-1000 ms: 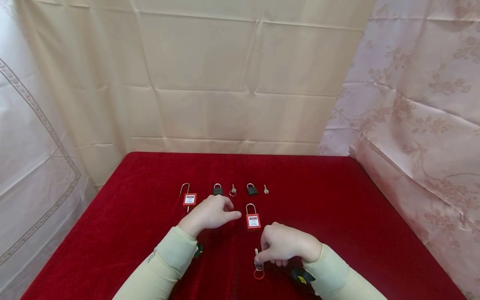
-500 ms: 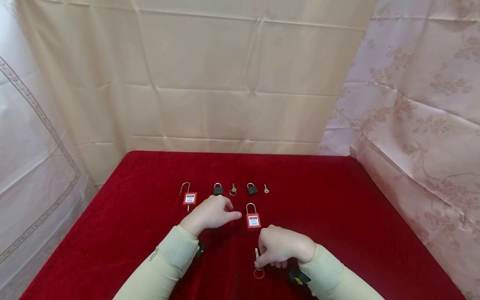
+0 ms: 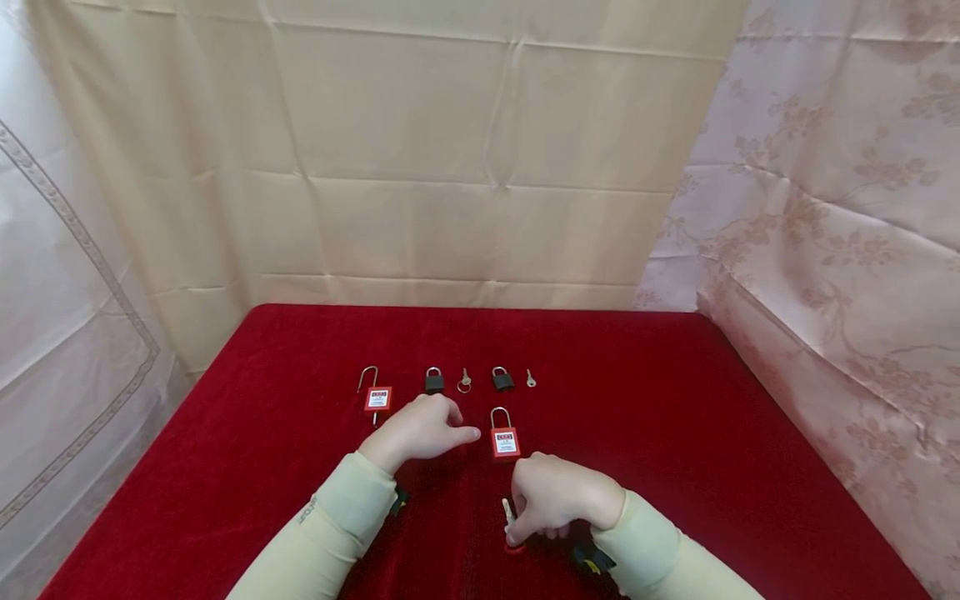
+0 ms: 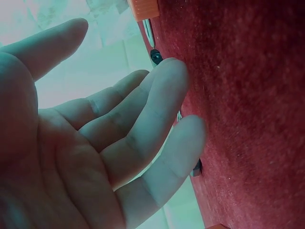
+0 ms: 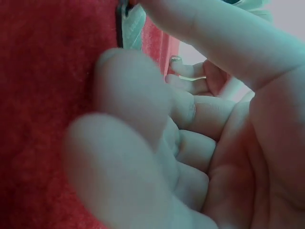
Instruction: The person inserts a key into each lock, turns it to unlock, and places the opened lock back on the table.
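Note:
My right hand (image 3: 566,497) is lowered near the table's front, thumb and index finger at a key (image 3: 507,510) on a red ring (image 3: 515,549). It pinches the key's head, which the thumb mostly covers; the blade sticks out away from me. In the right wrist view the key (image 5: 133,26) shows between thumb and index fingertip. My left hand (image 3: 423,427) hovers low with loosely bent fingers and thumb apart, holding nothing. Just right of its thumb lies a red padlock (image 3: 506,442) with a white label and a closed shackle.
Left of my left hand lies another red padlock (image 3: 378,399), its shackle (image 3: 368,377) swung out. Farther back sit a black padlock (image 3: 434,382), a key with a ring (image 3: 465,380), a second black padlock (image 3: 502,381) and a small key (image 3: 531,379). Red cloth (image 3: 637,392) covers the table.
The right hand has shifted slightly left and its thumb has come over the key's head. The key's blade has tilted and the red ring looks flatter. The left hand stays in place.

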A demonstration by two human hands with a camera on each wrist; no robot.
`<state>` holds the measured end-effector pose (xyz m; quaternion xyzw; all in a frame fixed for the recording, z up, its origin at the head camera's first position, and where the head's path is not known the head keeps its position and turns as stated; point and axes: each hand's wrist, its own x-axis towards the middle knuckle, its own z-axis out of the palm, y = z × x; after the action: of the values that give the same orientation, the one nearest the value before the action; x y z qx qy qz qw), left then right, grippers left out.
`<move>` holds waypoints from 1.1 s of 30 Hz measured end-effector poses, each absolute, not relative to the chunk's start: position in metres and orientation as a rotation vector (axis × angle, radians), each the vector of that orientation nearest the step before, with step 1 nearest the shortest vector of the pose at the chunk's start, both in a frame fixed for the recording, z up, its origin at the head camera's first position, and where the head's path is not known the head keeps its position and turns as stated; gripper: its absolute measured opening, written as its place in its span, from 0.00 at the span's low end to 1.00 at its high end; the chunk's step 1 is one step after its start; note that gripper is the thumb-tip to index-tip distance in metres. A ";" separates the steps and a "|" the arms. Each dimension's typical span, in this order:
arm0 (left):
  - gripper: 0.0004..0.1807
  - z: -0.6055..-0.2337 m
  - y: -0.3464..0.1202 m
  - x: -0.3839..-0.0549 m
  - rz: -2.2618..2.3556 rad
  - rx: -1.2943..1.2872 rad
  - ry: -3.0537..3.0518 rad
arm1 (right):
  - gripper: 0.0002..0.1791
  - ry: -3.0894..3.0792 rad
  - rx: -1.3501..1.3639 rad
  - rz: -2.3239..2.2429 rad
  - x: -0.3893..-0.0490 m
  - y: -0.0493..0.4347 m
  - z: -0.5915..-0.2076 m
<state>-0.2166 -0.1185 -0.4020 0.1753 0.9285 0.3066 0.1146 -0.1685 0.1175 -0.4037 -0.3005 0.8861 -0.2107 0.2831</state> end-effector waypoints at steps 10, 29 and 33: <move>0.14 -0.403 -0.119 -0.216 0.897 0.518 2.718 | 0.15 2.413 -0.796 -0.548 -0.167 0.114 -0.405; 0.14 -0.401 -0.120 -0.216 0.891 0.539 2.737 | 0.15 2.426 -0.838 -0.572 -0.169 0.113 -0.406; 0.14 -0.401 -0.120 -0.216 0.889 0.543 2.741 | 0.15 2.431 -0.836 -0.561 -0.169 0.112 -0.407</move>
<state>-0.2158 -0.1200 -0.4007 0.1842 0.9297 0.3016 0.1042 -0.1692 0.1121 -0.4069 -0.3076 0.8939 -0.2064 0.2524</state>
